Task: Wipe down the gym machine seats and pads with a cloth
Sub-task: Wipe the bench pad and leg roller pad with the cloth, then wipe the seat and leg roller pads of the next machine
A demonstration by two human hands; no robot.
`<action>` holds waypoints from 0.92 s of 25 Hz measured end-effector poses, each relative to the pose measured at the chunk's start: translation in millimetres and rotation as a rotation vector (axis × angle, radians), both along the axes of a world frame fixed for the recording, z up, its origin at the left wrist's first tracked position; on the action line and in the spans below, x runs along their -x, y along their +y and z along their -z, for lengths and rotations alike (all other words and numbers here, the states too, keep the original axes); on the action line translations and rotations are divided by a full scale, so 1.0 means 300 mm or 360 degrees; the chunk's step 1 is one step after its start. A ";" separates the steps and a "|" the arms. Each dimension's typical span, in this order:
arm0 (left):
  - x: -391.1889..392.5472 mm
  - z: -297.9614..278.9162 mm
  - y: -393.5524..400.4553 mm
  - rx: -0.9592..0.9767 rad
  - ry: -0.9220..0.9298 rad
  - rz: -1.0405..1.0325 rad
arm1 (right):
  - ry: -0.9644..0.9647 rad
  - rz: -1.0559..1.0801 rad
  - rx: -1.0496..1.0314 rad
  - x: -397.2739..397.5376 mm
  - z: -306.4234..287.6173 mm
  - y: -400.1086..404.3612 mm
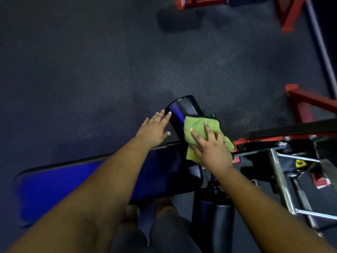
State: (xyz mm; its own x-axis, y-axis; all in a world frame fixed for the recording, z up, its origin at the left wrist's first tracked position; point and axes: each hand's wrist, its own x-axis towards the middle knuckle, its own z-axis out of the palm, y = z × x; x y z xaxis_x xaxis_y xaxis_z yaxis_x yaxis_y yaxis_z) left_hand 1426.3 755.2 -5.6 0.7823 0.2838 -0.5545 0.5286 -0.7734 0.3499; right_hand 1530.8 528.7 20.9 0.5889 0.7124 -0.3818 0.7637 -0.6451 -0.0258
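The right hand point(211, 148) lies flat with fingers spread, pressing a green cloth point(198, 130) onto a black roller pad point(179, 111). The left hand point(155, 129), open with straight fingers, touches the roller's far end just left of the cloth. Under both forearms runs a blue bench pad point(60, 187); red frame parts point(306, 103) stand right of the hands.

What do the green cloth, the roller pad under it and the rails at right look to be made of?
Green cloth: soft, napped fabric, probably microfibre; it crumples matte. Roller pad: black glossy covering, likely vinyl, showing a light streak. Rails: bare shiny metal, perhaps chromed steel.
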 end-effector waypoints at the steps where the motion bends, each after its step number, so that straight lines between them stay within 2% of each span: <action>1: 0.032 -0.025 -0.019 0.0004 0.0034 0.0015 | -0.0036 -0.0029 0.0024 0.013 -0.013 -0.017; 4: 0.178 -0.116 -0.075 0.0044 0.0130 -0.0031 | -0.0024 -0.0002 0.0055 0.044 -0.081 0.005; 8: 0.465 -0.298 -0.103 -0.0025 0.0115 -0.0142 | 0.0108 0.0054 -0.0013 0.197 -0.243 0.088; 13: 0.921 -0.481 -0.098 -0.0137 0.0022 -0.0356 | 0.0195 -0.0074 -0.0199 0.634 -0.402 0.227; 23: 2.063 -0.758 -0.003 -0.0429 -0.0054 -0.0846 | 0.0296 -0.0527 -0.0408 1.653 -0.665 0.552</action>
State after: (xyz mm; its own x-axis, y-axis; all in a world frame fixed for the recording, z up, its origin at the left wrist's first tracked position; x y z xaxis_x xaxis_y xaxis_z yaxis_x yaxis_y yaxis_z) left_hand 807.4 754.3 221.9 0.5103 0.7687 -0.3857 0.8596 -0.4696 0.2014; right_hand 1035.0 694.3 220.3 0.2514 0.9361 -0.2462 0.8950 -0.3216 -0.3090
